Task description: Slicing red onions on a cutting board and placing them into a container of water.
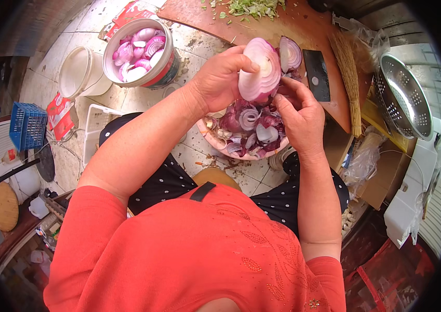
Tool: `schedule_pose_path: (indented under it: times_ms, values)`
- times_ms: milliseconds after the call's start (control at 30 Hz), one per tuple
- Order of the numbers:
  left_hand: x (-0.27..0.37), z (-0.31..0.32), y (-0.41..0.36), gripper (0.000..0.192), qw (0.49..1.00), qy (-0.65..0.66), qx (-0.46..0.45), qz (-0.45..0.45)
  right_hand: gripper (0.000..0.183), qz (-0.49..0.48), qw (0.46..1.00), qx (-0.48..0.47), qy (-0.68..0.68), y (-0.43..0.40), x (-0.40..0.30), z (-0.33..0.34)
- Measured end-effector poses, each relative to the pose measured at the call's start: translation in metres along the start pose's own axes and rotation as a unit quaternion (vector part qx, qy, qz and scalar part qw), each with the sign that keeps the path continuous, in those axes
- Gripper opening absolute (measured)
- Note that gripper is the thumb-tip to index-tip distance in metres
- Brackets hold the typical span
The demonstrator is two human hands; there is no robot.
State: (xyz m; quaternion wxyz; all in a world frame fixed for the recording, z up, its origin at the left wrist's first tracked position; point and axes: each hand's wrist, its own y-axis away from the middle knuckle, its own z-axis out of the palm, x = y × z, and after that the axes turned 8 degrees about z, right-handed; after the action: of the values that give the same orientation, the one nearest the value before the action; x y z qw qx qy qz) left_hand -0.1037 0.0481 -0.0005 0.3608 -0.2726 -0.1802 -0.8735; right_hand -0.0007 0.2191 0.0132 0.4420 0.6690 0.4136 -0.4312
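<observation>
My left hand (224,76) grips a red onion half (259,70), its pale ringed cut face turned up and the thumb pressed on it. At the onion's right edge are the thumb and fingers of my right hand (300,111), pinching at its outer layer; their exact contact is partly hidden. Beneath both hands a pink basin (220,147) holds purple onion skins (249,128) and scraps. Just beyond, another red onion half (290,54) shows its cut face. Peeled onion pieces (138,54) fill a round plastic bucket (166,72) at the upper left.
A wooden board (306,27) bears chopped greens (257,7) and a dark cleaver blade (317,76). A straw brush (347,82) and a steel colander (405,95) stand right. Leftward are an empty tub (84,74), a blue basket (28,124) and a white plastic basket (97,124).
</observation>
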Motion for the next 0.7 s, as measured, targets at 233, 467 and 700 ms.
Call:
schedule_pose_path:
  times_ms: [233, 467, 700]
  values:
    - [0.004, 0.009, 0.003, 0.039, 1.0, -0.022, 0.02, 0.003, 0.05, 0.092, 0.905, 0.134, 0.392, -0.037, 0.052, -0.042]
    - [0.007, 0.016, 0.003, 0.028, 0.999, 0.024, 0.034, -0.014, 0.065, 0.194, 0.818, 0.161, 0.517, -0.047, 0.114, -0.078]
    - [0.01, 0.009, 0.008, 0.036, 0.998, 0.007, 0.062, -0.018, 0.063, 0.223, 0.854, 0.182, 0.433, -0.048, 0.106, -0.073]
